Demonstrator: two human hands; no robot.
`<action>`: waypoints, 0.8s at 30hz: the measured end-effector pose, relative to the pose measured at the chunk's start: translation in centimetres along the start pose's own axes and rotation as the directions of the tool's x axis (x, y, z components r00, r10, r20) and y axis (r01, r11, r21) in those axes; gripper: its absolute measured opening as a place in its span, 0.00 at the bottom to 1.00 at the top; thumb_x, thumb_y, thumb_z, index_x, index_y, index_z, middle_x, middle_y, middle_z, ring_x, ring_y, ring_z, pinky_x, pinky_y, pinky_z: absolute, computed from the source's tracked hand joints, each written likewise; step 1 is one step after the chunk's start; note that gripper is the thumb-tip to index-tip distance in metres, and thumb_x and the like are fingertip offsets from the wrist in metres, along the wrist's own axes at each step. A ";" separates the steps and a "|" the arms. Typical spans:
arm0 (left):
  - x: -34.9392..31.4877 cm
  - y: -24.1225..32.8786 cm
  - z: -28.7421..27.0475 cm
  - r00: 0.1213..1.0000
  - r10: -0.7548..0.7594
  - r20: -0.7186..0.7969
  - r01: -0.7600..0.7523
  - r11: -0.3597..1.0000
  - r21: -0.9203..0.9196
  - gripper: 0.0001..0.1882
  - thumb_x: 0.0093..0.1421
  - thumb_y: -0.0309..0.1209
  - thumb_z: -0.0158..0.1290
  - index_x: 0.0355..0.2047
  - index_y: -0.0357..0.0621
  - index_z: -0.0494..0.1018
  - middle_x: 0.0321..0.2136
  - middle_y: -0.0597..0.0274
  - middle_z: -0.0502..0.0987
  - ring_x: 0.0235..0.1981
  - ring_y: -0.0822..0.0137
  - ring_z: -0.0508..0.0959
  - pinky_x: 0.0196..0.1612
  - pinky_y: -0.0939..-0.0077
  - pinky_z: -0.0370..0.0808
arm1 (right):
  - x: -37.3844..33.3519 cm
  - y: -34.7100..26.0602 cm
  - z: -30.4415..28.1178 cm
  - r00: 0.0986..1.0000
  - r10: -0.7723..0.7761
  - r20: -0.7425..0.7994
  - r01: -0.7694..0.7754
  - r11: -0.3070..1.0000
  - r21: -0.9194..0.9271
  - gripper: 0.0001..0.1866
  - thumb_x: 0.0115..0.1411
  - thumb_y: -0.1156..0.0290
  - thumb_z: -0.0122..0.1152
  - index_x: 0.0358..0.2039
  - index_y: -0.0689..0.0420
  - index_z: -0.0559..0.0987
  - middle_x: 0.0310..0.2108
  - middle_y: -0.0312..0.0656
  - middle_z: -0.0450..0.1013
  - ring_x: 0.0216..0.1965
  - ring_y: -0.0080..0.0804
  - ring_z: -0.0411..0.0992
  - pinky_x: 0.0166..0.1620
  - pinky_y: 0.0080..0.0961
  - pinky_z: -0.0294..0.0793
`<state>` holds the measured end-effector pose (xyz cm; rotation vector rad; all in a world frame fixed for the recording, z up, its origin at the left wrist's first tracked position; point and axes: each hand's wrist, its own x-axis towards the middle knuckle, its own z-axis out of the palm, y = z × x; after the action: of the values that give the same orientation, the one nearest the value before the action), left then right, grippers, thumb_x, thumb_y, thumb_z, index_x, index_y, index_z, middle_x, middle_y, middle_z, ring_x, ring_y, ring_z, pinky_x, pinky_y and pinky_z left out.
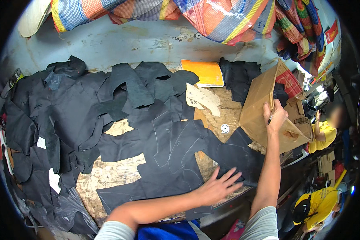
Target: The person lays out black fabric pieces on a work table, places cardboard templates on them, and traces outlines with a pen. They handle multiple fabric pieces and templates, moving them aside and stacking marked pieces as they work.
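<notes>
Right there, the left hand (216, 188) spreads wide and empty over chalk-marked black sheets (176, 136) on the worktop (116, 174); I can't tell whether it touches them. Farther along, the right hand (277, 117) grips the edge of a cardboard box (257, 96), a pen (270, 119) tucked in it. Beyond lie cream cut-outs (199, 97), then an orange book (206, 73), with striped bags (228, 20) farthest off.

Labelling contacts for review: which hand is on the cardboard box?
The right hand, holding the cardboard box; the left hand, spread open, is apart from it.
</notes>
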<state>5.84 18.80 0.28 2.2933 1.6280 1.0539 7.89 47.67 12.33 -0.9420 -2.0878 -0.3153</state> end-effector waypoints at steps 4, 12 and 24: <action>3.8 -3.3 3.7 0.957 -0.277 0.090 0.259 0.950 0.174 0.26 0.57 0.42 0.53 0.56 0.54 0.68 0.61 0.62 0.62 0.64 0.61 0.57 0.59 0.35 0.52 | -0.6 0.5 -1.5 0.999 0.019 0.025 -0.021 0.998 0.058 0.11 0.46 0.63 0.62 0.22 0.57 0.74 0.18 0.50 0.72 0.25 0.49 0.72 0.36 0.37 0.64; 1.8 -7.5 1.3 0.938 -0.219 0.270 0.205 0.975 0.081 0.12 0.61 0.36 0.48 0.43 0.50 0.75 0.48 0.68 0.75 0.59 0.67 0.67 0.60 0.33 0.48 | -3.0 6.7 -7.4 0.991 -0.018 0.132 -0.029 0.938 0.345 0.10 0.41 0.70 0.64 0.16 0.60 0.71 0.13 0.43 0.65 0.18 0.39 0.65 0.28 0.32 0.64; -0.3 -8.1 0.0 0.968 -0.205 0.144 0.215 0.975 -0.059 0.09 0.60 0.33 0.51 0.41 0.48 0.74 0.45 0.66 0.76 0.58 0.65 0.68 0.64 0.38 0.47 | -13.8 14.6 -17.2 0.996 -0.038 -0.086 0.053 0.981 0.185 0.12 0.38 0.79 0.60 0.13 0.58 0.64 0.13 0.39 0.59 0.18 0.31 0.60 0.31 0.29 0.61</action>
<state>-0.50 21.81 -3.84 2.0429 1.7013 0.8725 33.69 41.86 11.54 -0.7582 -2.0263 -0.1743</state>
